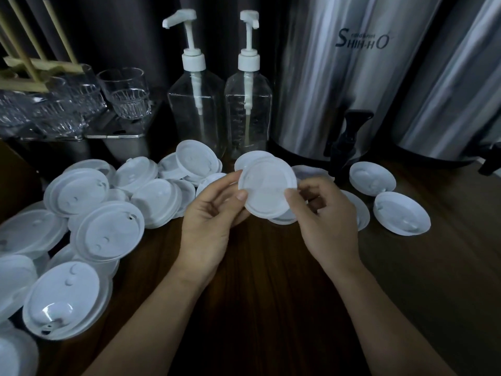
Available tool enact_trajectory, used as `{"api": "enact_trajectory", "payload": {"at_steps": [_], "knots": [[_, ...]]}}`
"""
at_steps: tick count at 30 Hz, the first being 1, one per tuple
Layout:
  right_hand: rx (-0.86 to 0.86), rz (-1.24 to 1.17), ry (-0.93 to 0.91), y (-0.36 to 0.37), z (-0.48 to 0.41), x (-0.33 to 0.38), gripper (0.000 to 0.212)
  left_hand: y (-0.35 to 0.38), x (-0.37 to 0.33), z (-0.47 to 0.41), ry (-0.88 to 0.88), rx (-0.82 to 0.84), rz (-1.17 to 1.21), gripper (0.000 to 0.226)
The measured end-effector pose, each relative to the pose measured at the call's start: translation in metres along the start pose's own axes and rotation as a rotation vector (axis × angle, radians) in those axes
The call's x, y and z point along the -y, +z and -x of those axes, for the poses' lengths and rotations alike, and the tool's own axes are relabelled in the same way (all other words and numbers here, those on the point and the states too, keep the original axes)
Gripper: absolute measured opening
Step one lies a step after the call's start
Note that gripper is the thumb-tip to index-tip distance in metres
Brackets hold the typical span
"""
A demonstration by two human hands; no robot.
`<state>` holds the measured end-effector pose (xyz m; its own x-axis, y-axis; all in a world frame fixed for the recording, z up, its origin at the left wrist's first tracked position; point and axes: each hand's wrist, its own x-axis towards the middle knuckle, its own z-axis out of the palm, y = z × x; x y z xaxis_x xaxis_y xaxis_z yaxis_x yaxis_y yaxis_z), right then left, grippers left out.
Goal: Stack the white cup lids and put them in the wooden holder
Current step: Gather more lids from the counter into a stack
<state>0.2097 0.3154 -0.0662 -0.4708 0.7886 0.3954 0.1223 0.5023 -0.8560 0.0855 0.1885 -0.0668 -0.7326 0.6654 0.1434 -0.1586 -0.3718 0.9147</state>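
**A:** Your left hand (208, 221) pinches the left rim of the round white plastic cup lid (267, 185), thumb on the near face and fingers behind. Your right hand (325, 221) takes the right rim, thumb on the edge and fingers curled behind. Both grips are narrow and on the rim only.

**B:** That is your risk. With a fingertip hold on a thin rim, an uneven squeeze could make the lid flex and spring out. It would land among the loose white lids (108, 234) scattered over the dark wooden tabletop (271, 294).

**A:** There is also a second white edge just under the held lid, near your right thumb. I cannot tell whether it is nested in your grip or lying on the table. If it is nested crooked, your stack would probably lean.

**B:** The heaped lids face different ways, too. Mixed ones likely won't nest, so check each one.

**A:** The pale wooden holder with upright rods (35, 63) stands at the far left, among the clear drinking glasses (124, 93) and well apart from your hands. A tall stack carried there could knock a glass.

**B:** As for the lid itself, it sits between your two hands, raised off the table in front of the two clear pump bottles (217, 104). It is tilted with its broad face towards you, and neither hand covers its middle.
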Motion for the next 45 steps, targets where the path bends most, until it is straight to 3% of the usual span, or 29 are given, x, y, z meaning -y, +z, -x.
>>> {"api": "enact_trajectory", "payload": {"at_steps": [3, 8, 13, 18, 22, 28, 32, 38, 45], "knots": [[-0.019, 0.193, -0.054, -0.003, -0.002, -0.006, 0.014, -0.002, -0.001, -0.001, 0.063, -0.109, -0.071, 0.040], [0.126, 0.485, -0.158, 0.002, 0.000, -0.020, 0.024, -0.006, 0.001, -0.001, 0.105, -0.234, -0.186, 0.046], [0.195, 0.538, -0.183, 0.003, 0.003, -0.019, 0.017, -0.007, 0.000, -0.002, 0.124, -0.271, -0.237, 0.037], [0.263, 0.558, -0.114, 0.003, 0.005, -0.016, 0.033, -0.008, 0.002, -0.003, 0.127, -0.306, -0.218, 0.031], [0.260, 0.523, -0.148, 0.004, 0.005, -0.017, 0.037, -0.008, 0.003, -0.005, 0.132, -0.308, -0.232, 0.032], [0.011, 0.383, -0.231, -0.001, 0.003, -0.011, 0.029, -0.009, 0.004, -0.006, 0.138, -0.309, -0.243, 0.031], [-0.063, 0.187, -0.328, -0.004, 0.004, -0.002, 0.026, -0.008, 0.004, -0.005, 0.128, -0.307, -0.253, 0.031], [0.121, 0.110, -0.457, -0.001, 0.006, 0.000, 0.026, -0.006, 0.003, -0.003, 0.113, -0.262, -0.211, 0.031], [0.244, 0.087, -0.411, 0.003, 0.010, 0.003, 0.036, -0.002, 0.002, -0.002, 0.011, -0.151, -0.144, 0.026]]}}
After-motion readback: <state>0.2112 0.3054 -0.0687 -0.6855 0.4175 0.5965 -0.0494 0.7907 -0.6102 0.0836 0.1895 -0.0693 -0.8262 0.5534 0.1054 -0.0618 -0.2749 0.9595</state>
